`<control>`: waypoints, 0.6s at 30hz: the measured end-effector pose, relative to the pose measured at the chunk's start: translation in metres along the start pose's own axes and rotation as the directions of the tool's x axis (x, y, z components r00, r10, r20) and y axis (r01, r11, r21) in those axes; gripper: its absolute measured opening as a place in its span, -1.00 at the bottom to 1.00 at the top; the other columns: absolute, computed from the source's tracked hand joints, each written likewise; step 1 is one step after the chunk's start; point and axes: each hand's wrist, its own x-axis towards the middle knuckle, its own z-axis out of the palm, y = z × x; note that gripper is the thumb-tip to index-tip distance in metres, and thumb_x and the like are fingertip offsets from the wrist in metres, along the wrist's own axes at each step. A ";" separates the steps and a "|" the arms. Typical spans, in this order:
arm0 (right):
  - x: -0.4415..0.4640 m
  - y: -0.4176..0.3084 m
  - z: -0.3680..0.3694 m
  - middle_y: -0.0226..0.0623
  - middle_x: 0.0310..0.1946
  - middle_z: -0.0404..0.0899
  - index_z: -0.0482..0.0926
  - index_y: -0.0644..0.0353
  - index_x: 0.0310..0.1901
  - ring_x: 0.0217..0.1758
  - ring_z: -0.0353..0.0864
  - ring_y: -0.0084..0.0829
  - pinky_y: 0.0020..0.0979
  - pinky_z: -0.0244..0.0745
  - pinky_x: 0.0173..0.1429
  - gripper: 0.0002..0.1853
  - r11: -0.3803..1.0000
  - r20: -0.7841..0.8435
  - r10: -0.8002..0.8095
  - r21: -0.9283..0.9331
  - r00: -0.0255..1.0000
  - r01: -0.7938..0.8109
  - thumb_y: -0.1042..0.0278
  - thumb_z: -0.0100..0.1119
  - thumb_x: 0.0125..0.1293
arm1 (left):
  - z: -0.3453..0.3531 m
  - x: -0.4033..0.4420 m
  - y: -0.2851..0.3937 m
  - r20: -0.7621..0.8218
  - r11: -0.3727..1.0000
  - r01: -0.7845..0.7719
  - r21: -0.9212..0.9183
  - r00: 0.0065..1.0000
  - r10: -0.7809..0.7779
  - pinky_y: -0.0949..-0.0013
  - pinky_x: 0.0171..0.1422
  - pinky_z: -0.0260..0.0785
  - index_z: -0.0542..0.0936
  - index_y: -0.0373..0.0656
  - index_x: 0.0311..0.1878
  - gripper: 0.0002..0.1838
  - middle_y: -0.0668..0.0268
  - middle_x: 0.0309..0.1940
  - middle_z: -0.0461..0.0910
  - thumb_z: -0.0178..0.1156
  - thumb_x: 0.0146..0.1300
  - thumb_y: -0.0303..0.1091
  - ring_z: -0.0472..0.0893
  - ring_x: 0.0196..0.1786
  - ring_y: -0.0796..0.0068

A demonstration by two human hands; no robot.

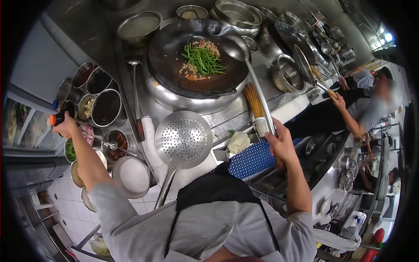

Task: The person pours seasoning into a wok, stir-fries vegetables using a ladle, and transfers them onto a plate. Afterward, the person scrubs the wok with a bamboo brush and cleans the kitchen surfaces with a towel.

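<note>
My right hand [281, 142] is closed around the long handle of a ladle [258, 85]. The ladle's bowl hangs over the right side of a large dark wok [163, 65]. Long green beans [203, 60] lie in the wok, with browned minced bits [188, 70] around them. Far to the left, my left hand [65, 125] is wrapped round a dark bottle with an orange cap [53, 119], among the seasoning bowls. The bottle's body is mostly hidden by the hand. A perforated strainer [183, 139] rests in front of the wok, touched by neither hand.
Steel pots of dark sauce [107, 108], chopped garlic [88, 108] and white powder [134, 177] crowd the left. A bamboo brush [253, 100] and a crumpled cloth [238, 142] sit right of the strainer. Another person [349, 105] works at a wok on the right.
</note>
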 end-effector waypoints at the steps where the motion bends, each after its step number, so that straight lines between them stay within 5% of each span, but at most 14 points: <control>1: 0.006 -0.012 -0.002 -0.44 -0.61 0.41 0.38 0.27 0.26 -0.75 0.35 -0.65 -0.52 0.25 -0.70 -0.46 0.999 0.051 -0.004 -0.047 0.999 0.007 0.61 0.04 0.19 | -0.004 0.005 -0.002 -0.021 0.999 -0.023 -0.023 1.000 0.022 -0.01 0.13 0.39 0.22 -0.33 0.16 -0.01 -0.07 -0.16 0.64 0.53 -0.17 0.10 0.63 -0.05 -0.14; 4: 0.032 -0.029 -0.005 -0.39 -0.64 0.42 0.34 0.22 0.33 -0.77 0.36 -0.58 -0.47 0.26 -0.68 -0.38 0.986 0.191 0.008 -0.166 0.982 0.024 0.58 0.04 0.16 | -0.039 0.014 0.007 -0.115 0.973 -0.154 -0.171 0.984 0.135 0.03 0.14 0.40 0.34 -0.30 0.15 0.00 0.02 -0.09 0.62 0.56 -0.25 0.16 0.62 -0.01 -0.04; 7: 0.096 -0.009 0.002 -0.24 -0.62 0.48 0.37 0.26 0.31 -0.73 0.46 -0.41 -0.34 0.40 -0.59 -0.39 0.917 0.183 -0.157 -0.338 0.970 0.212 0.48 0.09 0.14 | -0.082 0.021 0.012 -0.291 0.880 -0.398 -0.259 0.901 0.322 0.19 0.10 0.46 0.52 -0.30 0.04 -0.15 0.12 -0.10 0.62 0.61 -0.23 0.09 0.64 -0.09 0.16; 9: 0.131 -0.009 0.010 -0.19 -0.60 0.51 0.41 0.31 0.24 -0.70 0.51 -0.36 -0.30 0.45 -0.55 -0.43 0.929 0.109 -0.177 -0.308 0.978 0.203 0.46 0.12 0.13 | -0.134 0.004 0.030 -0.251 0.696 -0.429 -0.576 0.903 0.349 0.25 0.05 0.47 0.56 -0.37 -0.04 -0.23 0.11 -0.16 0.64 0.61 -0.18 0.04 0.65 -0.13 0.25; 10: 0.143 -0.012 0.014 -0.18 -0.59 0.51 0.42 0.33 0.22 -0.70 0.52 -0.37 -0.29 0.45 -0.54 -0.45 0.954 0.083 -0.132 -0.260 0.988 0.149 0.47 0.12 0.12 | -0.159 -0.006 0.035 -0.240 0.751 -0.367 -0.548 0.930 0.279 0.32 -0.01 0.50 0.58 -0.42 -0.11 -0.31 0.12 -0.21 0.66 0.63 -0.17 -0.07 0.65 -0.20 0.34; 14: 0.204 -0.003 0.023 -0.15 -0.60 0.50 0.41 0.37 0.24 -0.70 0.51 -0.39 -0.29 0.42 -0.60 -0.42 0.964 0.108 -0.200 -0.157 0.974 0.215 0.50 0.14 0.12 | -0.242 -0.059 0.043 -0.008 0.396 -0.066 -0.916 0.989 0.147 0.37 -0.10 0.53 0.59 -0.32 -0.08 -0.55 0.27 -0.16 0.64 0.53 0.01 -0.31 0.63 -0.19 0.45; 17: 0.207 -0.008 0.020 -0.12 -0.57 0.53 0.35 0.33 0.31 -0.70 0.52 -0.41 -0.30 0.43 -0.61 -0.37 0.996 0.328 -0.082 0.045 0.941 0.071 0.50 0.15 0.12 | -0.282 -0.090 0.024 0.098 0.290 0.068 -0.955 0.991 0.090 0.35 -0.07 0.53 0.57 -0.26 -0.03 -0.58 0.29 -0.19 0.62 0.49 0.07 -0.33 0.63 -0.21 0.42; 18: 0.211 0.002 0.017 0.01 -0.48 0.59 0.29 0.25 0.36 -0.58 0.63 -0.19 -0.22 0.53 -0.44 -0.31 0.991 0.338 -0.075 -0.076 0.938 0.106 0.49 0.17 0.13 | -0.296 -0.107 0.020 0.114 0.301 0.080 -0.950 0.989 0.096 0.34 -0.06 0.53 0.56 -0.26 -0.02 -0.58 0.29 -0.20 0.62 0.47 0.09 -0.35 0.63 -0.21 0.41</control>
